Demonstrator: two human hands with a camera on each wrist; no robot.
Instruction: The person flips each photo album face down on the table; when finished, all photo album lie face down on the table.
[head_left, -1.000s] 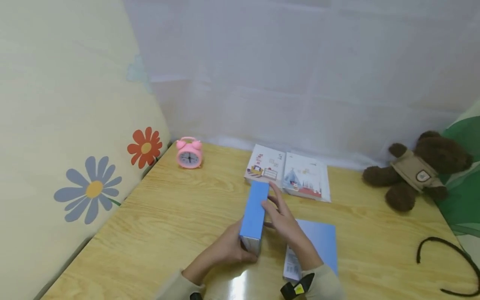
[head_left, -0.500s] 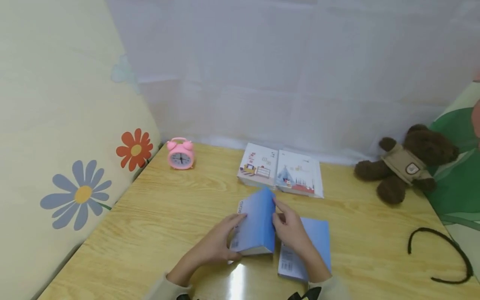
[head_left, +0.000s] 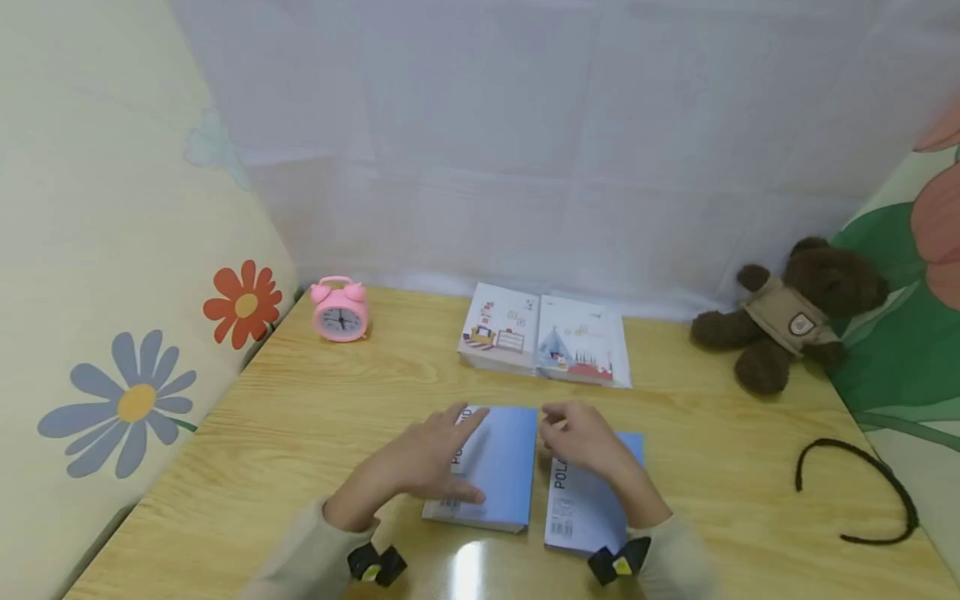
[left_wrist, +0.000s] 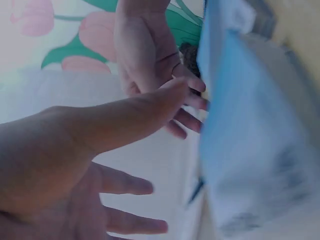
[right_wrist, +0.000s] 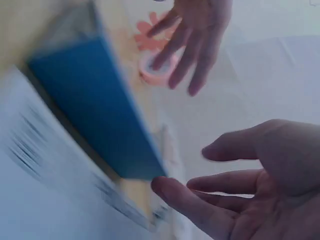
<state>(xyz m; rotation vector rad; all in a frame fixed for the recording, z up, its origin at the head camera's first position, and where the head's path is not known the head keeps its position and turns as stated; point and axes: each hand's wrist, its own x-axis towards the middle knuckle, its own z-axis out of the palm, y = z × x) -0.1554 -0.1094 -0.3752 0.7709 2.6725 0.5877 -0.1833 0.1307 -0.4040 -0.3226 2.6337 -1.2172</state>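
A thick blue-and-white book point(head_left: 504, 467) lies flat on the table, its blue spine point(right_wrist: 100, 105) facing right. Over its left part hovers my left hand point(head_left: 423, 458), thumb and fingers spread and holding nothing. My right hand point(head_left: 588, 437) is above a second blue-and-white book point(head_left: 585, 512), fingers loosely bent with nothing between them. It covers part of that cover, which has dark lettering and a barcode block. The two books lie side by side with a narrow gap. In the left wrist view both hands are apart from the blurred book point(left_wrist: 250, 130).
Farther back lie two white illustrated books point(head_left: 498, 329) side by side. A pink alarm clock point(head_left: 341, 312) stands at the back left. A brown teddy bear point(head_left: 787, 321) leans at the back right, and a black curved band point(head_left: 892, 483) lies near the right edge.
The left book was tilted up on edge between both hands, then lowered to lie flat on the table. Both hands have let go of it. The view has shifted slightly right.
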